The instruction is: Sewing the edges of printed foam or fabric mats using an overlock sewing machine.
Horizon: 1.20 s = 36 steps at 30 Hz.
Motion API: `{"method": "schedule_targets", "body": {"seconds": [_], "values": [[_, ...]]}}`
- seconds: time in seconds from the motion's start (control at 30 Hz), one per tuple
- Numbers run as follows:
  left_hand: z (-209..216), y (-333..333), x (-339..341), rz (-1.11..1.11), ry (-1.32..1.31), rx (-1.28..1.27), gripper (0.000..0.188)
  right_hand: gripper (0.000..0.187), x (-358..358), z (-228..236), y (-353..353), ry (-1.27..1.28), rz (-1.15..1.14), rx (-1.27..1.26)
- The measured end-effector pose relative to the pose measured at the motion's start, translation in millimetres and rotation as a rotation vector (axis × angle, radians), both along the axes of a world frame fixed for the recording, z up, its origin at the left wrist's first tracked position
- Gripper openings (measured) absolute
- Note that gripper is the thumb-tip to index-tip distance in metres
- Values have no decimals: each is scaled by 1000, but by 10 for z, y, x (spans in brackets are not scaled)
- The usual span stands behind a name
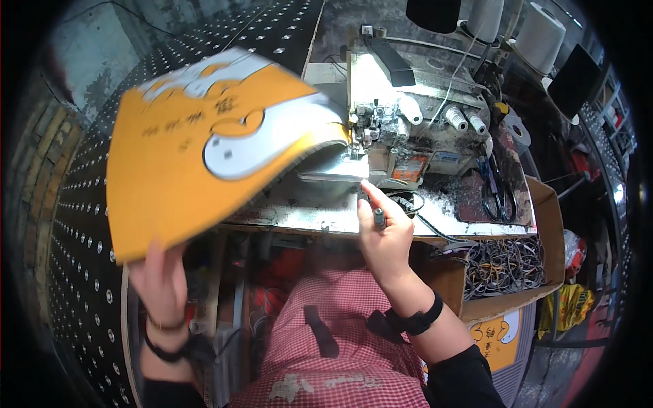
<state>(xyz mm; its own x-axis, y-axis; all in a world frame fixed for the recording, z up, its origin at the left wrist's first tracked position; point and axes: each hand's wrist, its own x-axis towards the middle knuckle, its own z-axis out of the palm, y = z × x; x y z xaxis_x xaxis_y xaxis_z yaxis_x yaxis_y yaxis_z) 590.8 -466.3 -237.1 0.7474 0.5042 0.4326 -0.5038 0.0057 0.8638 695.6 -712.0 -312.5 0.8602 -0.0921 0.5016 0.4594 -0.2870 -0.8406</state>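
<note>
An orange mat [170,183] with white cartoon birds is lifted at a tilt on the left. Its right end curls at the needle area of a lit sewing machine [415,102]. Against the mat's near lower corner is my left hand [160,279], its fingers upright and smeared by motion, so their grip is unclear. My right hand [388,234] is closed round a small dark tool [379,217] whose rounded end shows between the fingers; its kind is hidden. The index finger points up toward the front edge of the machine's plate.
Scissors [500,190] lie on the table's right side. Below stands a cardboard box [547,224] full of trimmed strips [507,265]. White thread cones [541,37] rise behind the machine. A black studded surface [81,272] runs along the left. Another orange mat [500,340] is at lower right.
</note>
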Motion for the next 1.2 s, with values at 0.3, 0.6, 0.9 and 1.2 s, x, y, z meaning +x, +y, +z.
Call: {"method": "schedule_targets", "body": {"seconds": [0.3,0.6,0.9,1.2], "values": [[-503,982,-738,63,185,-372,43,42,199,554,280,527,409,718],[-491,519,-1480,266,104,-328,43,42,126,328,256,289,227,13],[-516,1114,-1724,18,210,-743,41,46,130,125,101,340,363,206],[-432,990,-1297,55,302,-631,39,44,36,92,42,329,265,116]]}}
